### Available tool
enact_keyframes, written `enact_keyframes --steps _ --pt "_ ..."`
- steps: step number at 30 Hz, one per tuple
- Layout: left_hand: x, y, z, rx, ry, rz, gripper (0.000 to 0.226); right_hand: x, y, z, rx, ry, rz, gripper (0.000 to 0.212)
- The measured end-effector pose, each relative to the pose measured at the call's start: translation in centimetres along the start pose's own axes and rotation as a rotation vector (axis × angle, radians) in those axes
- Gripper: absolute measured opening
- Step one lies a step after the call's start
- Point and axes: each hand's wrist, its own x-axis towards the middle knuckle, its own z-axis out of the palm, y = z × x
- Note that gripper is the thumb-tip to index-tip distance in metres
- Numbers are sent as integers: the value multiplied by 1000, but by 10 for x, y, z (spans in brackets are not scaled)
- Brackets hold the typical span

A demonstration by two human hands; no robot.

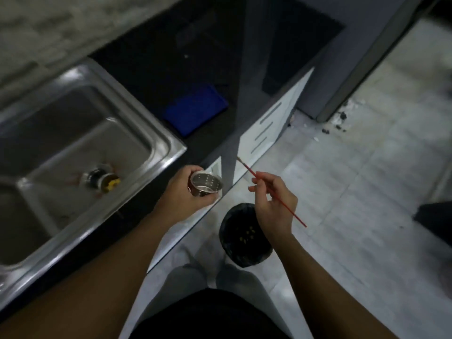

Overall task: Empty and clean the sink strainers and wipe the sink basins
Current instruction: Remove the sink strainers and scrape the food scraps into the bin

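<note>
I see black counter (156, 77), steel sink (156, 133) inset, blue cloth (195, 108) near front edge; pale tile floor (354, 179). Left hand (186, 189) fingers wrapped round strainer (206, 183); right hand (274, 204) pinching red brush (271, 192).

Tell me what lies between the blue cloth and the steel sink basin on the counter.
Only bare black countertop in the head view; the blue folded cloth and the steel sink basin stay apart.

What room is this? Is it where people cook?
Most likely a kitchen. There is a steel sink set in a dark counter, white cabinets underneath, and a small bin on the tiled floor. The left hand holds a sink strainer.
</note>
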Motion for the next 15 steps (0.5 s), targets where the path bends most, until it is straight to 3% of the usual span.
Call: enact_keyframes --steps 6,15 --pt "-14 2 -106 -70 296 21 63 23 -68 79 182 -113 -194 24" --pt "-44 -89 -220 -114 540 -194 76 -2 -115 229 -12 -587 -442 32"
